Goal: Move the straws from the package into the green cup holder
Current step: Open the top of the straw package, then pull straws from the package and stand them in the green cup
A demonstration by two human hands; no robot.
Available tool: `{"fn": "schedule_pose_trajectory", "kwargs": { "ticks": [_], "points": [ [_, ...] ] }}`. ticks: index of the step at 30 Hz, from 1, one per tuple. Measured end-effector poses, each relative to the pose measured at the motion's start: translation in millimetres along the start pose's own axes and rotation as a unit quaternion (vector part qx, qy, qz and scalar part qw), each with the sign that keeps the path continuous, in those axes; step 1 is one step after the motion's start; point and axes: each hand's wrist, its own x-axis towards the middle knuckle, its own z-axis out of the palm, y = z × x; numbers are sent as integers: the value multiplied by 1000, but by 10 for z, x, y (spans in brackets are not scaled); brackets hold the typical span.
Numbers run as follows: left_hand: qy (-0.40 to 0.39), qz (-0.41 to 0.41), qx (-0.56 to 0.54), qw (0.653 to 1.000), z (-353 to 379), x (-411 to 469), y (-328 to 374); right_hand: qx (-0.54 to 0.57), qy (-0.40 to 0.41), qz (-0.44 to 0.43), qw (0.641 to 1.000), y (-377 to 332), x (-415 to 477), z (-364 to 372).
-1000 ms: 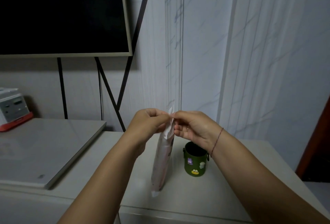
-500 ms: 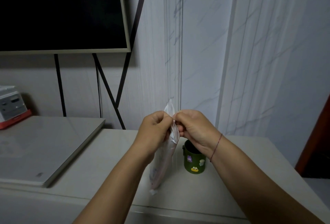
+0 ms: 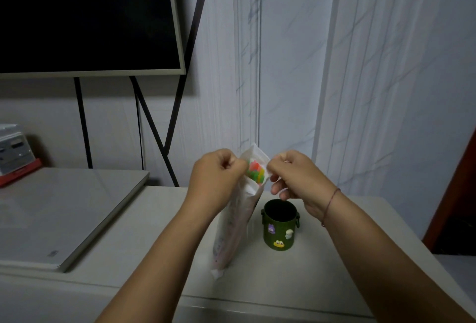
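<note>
Dark TV screen (image 3: pixel 85 13) fills upper left, on thin black legs against pale marbled wall panels (image 3: pixel 360 78). Below it, a white bench (image 3: pixel 154 232) runs across the lower frame; a raised grey slab (image 3: pixel 64 209) sits on its left part, w/ a small grey-and-red device (image 3: pixel 15 152) at far left edge.

Both forearms come in from the bottom, meeting approx. centre. Left hand (image 3: pixel 216 178) and right hand (image 3: pixel 296 176) each have their grip pinched shut on opposite lips of the package (image 3: pixel 231 232), pulling its mouth apart. Right wrist has a thin red string bracelet (image 3: pixel 331 204).

Package is a long clear plastic bag, held near upright, tilted slightly, top by the hands, bottom corner low towards the bench front; can't tell if it touches the surface. Its mouth gapes open btwn the hands, and the straws (image 3: pixel 255 173) show inside as a cluster of red, green, yellow ends at the top.

Green cup holder (image 3: pixel 279 227) stands upright on the bench just right of the package, under the right hand, apart from both. Dark interior, small cartoon stickers on front, little lugs on each side.
</note>
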Motion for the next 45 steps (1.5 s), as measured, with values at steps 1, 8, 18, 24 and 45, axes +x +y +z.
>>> {"fn": "schedule_pose_trajectory", "kwargs": {
  "ticks": [1, 8, 18, 24, 45],
  "points": [
    [-6, 7, 6, 1000, 9, -3, 27, -12, -8, -2, 1000, -6, -10, 8],
    [71, 18, 38, 997, 2, -17, -5, 45, 32, -24, 998, 87, 9, -46],
    [-166, -424, -512, 728, 630, -728, -247, 252, 49, 6, 966, 335, 19, -5],
    [14, -392, -714, 581, 739, -558, -547, 274, 49, 11, 960, 548, -16, -116],
    [25, -81, -540, 838, 797, -423, -577, 589, -86, 137, 792, 1301, 78, 83]
  ]
}}
